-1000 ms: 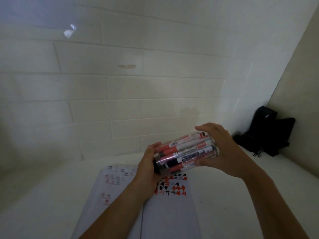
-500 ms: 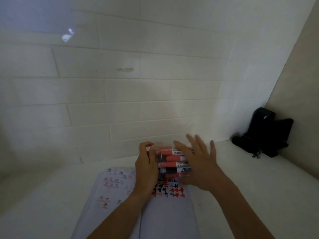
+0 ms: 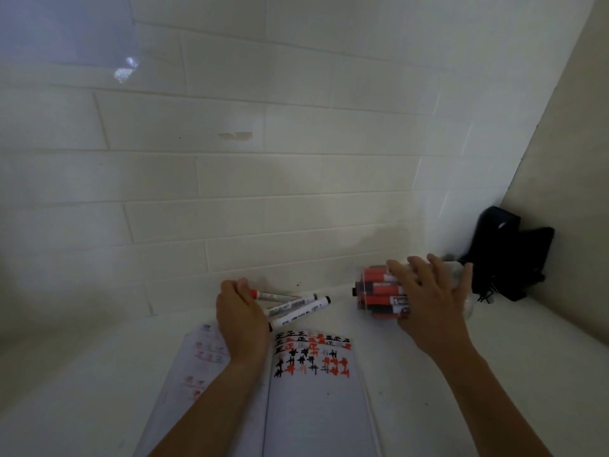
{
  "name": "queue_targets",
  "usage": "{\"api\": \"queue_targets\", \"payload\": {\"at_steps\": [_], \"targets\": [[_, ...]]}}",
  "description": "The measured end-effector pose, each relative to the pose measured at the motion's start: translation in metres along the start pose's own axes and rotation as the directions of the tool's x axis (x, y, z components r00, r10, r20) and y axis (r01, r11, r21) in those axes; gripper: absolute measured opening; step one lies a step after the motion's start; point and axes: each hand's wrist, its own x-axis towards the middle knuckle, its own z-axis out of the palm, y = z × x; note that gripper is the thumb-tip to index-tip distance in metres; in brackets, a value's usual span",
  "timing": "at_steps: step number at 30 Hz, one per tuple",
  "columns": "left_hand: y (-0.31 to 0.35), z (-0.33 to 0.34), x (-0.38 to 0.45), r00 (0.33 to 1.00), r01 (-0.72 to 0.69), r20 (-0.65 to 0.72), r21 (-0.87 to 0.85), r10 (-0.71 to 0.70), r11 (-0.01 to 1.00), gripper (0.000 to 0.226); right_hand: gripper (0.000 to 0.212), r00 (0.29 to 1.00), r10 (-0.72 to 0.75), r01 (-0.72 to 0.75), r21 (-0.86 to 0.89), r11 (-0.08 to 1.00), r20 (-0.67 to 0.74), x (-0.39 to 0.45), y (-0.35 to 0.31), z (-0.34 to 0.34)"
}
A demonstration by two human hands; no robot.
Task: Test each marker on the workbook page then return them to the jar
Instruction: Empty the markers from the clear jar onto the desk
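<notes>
A: Half a second ago both hands were together on the jar above the page. Now they have parted: the jar (image 3: 382,293) lies on its side to the right of the workbook (image 3: 316,390), and three markers (image 3: 296,306) are out on the counter (image 3: 494,374) just beyond the book's top edge.

B: Who holds what?

A: The left hand (image 3: 242,319) has its fingers curled round the near ends of the three markers. The right hand (image 3: 428,301) lies over the jar with fingers spread and nearly straight, pressing it down, not wrapped round it.

B: How will they handle?

A: I'd judge the markers light, stiff and smooth, apt to roll, so best taken one at a time at mid-barrel. The clear jar looks like hard plastic, slippery, and likely to roll on its side while loaded with red and black markers; grip it round the wall.

B: Any writing?

A: Barrel labels are too blurred to read. The right page carries rows of red and black "正" tally marks; the left page has faint red ones.

B: Beyond that?

A: A black object (image 3: 507,255) in the corner, against the tiled wall (image 3: 263,179).
</notes>
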Motion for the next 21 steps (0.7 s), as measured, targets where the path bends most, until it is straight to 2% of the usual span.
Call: {"api": "queue_targets", "payload": {"at_steps": [3,6,7,8,10,11,13,15,18,21], "targets": [[0.0,0.004,-0.001,0.993,-0.03,0.116,-0.022,0.032,0.999,0.031,0.099,0.999,-0.005,0.003,-0.054,0.999,-0.05,0.001,-0.004,-0.003],[0.006,0.004,-0.01,0.932,-0.066,0.35,-0.073,0.088,0.995,0.028,0.096,0.99,-0.124,0.116,-0.1,0.988,-0.072,0.006,-0.017,-0.003],[0.004,0.005,-0.012,0.913,-0.105,0.391,-0.051,0.116,0.993,0.028,0.094,0.98,-0.177,0.167,-0.109,0.98,-0.096,0.01,-0.021,-0.005],[0.002,0.006,-0.013,0.902,-0.186,0.397,0.007,0.168,0.983,0.027,0.092,0.967,-0.228,0.214,-0.119,0.969,-0.113,0.014,-0.025,-0.009],[-0.002,0.008,-0.014,0.869,-0.405,0.38,0.179,0.317,0.897,0.031,0.088,0.945,-0.309,0.29,-0.16,0.944,-0.107,0.021,-0.034,-0.016],[-0.005,0.01,-0.015,0.826,-0.501,0.404,0.206,0.394,0.841,0.034,0.087,0.937,-0.337,0.316,-0.187,0.93,-0.092,0.024,-0.038,-0.019],[-0.009,0.012,-0.017,0.715,-0.62,0.502,0.135,0.485,0.773,0.041,0.086,0.923,-0.376,0.353,-0.215,0.911,-0.08,0.029,-0.044,-0.022],[-0.01,0.012,-0.017,0.666,-0.613,0.574,0.057,0.477,0.788,0.047,0.089,0.919,-0.388,0.364,-0.222,0.904,-0.074,0.034,-0.047,-0.025],[-0.01,0.01,-0.016,0.665,-0.588,0.591,0.036,0.457,0.808,0.062,0.095,0.933,-0.349,0.321,-0.243,0.916,-0.084,0.037,-0.042,-0.029],[-0.005,0.008,-0.019,0.637,-0.621,0.616,0.054,0.464,0.782,0.088,0.097,0.943,-0.323,0.295,-0.248,0.923,-0.08,0.037,-0.035,-0.028]]}}
